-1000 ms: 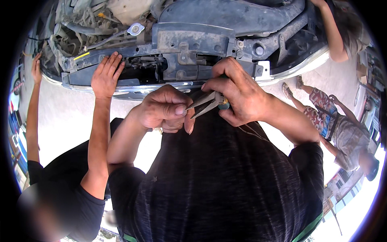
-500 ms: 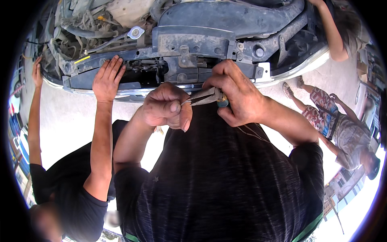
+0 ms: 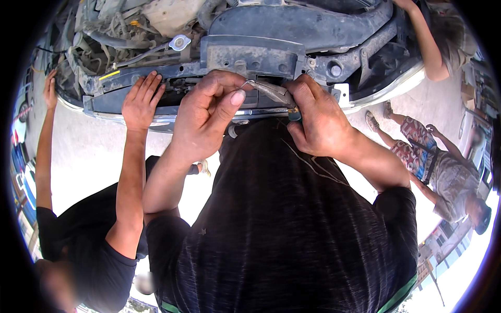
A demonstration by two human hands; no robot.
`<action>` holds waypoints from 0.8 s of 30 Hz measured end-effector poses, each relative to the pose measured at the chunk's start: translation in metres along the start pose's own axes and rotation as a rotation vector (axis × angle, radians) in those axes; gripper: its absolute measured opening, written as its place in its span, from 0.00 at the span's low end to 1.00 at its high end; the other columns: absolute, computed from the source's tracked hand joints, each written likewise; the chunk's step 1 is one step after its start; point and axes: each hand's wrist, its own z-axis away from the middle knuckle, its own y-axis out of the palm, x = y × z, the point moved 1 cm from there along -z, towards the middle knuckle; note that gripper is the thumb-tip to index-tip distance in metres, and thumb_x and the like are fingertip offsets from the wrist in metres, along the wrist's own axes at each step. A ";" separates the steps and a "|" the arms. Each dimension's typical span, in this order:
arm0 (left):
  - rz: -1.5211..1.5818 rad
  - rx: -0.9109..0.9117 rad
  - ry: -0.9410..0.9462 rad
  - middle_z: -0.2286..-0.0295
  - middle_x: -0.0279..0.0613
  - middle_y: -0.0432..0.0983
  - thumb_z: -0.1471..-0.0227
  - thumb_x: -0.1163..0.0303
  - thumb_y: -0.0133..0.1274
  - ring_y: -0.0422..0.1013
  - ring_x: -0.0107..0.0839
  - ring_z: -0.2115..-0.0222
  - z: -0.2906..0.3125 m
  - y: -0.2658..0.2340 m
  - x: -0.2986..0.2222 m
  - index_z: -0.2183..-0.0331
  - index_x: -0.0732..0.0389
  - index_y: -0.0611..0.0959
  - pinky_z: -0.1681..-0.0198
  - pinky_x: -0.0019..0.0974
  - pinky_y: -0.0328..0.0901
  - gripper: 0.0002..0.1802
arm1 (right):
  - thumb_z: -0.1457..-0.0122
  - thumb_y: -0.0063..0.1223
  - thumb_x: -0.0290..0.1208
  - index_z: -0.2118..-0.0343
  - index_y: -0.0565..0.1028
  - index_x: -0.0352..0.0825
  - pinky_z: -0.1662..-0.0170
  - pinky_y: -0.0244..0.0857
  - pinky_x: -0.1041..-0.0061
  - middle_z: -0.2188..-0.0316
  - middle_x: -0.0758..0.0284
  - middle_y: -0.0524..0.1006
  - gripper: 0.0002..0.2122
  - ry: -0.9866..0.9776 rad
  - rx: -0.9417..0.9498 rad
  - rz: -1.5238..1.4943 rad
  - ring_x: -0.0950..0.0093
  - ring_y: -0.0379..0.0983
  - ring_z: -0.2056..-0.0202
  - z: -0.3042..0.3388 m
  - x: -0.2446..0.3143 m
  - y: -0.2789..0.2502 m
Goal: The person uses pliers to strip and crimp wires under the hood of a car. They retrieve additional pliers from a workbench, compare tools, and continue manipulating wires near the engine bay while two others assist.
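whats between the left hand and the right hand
In the head view, the nose of the pliers reaches from the right hand toward the left hand, with a thin bit of wire at its tip.

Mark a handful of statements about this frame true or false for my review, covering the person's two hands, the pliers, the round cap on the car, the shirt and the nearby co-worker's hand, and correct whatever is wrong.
1. The right hand holds the pliers. True.
2. The left hand hangs down at the person's side. False: it is up beside the pliers' tips.
3. A thin, bright wire-like piece shows at the pliers' tips. True.
4. The round silver cap is to the right of the pliers. False: it is to their left.
5. A co-worker's hand rests on the front of the car. True.
6. The person's shirt is white. False: it is black.
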 end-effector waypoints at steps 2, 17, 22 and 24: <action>-0.363 -0.090 0.168 0.72 0.39 0.75 0.47 0.74 0.53 0.66 0.24 0.81 0.000 0.003 -0.006 0.64 0.66 0.78 0.75 0.25 0.63 0.07 | 0.62 0.53 0.18 0.53 0.62 0.28 0.61 0.65 0.60 0.62 0.52 0.67 0.28 0.042 0.018 0.033 0.51 0.68 0.61 -0.001 0.004 -0.003; -0.814 -0.074 0.443 0.71 0.43 0.79 0.51 0.80 0.53 0.76 0.36 0.75 0.007 0.009 -0.011 0.65 0.64 0.80 0.73 0.31 0.70 0.09 | 0.62 0.51 0.17 0.55 0.65 0.31 0.60 0.65 0.61 0.63 0.53 0.69 0.25 0.170 0.305 -0.059 0.52 0.69 0.60 0.006 0.008 -0.030; -0.641 0.060 0.353 0.71 0.45 0.79 0.51 0.80 0.54 0.76 0.35 0.76 0.011 0.005 -0.023 0.67 0.65 0.80 0.74 0.29 0.69 0.07 | 0.59 0.51 0.21 0.53 0.64 0.31 0.56 0.65 0.61 0.62 0.55 0.70 0.25 -0.032 0.449 -0.149 0.55 0.69 0.58 -0.001 -0.006 -0.045; -0.557 0.123 0.333 0.72 0.44 0.79 0.52 0.80 0.54 0.75 0.35 0.77 0.011 0.003 -0.024 0.67 0.65 0.80 0.75 0.29 0.69 0.07 | 0.60 0.51 0.20 0.53 0.65 0.32 0.56 0.65 0.62 0.62 0.56 0.70 0.26 -0.091 0.500 -0.194 0.56 0.69 0.58 -0.002 -0.011 -0.046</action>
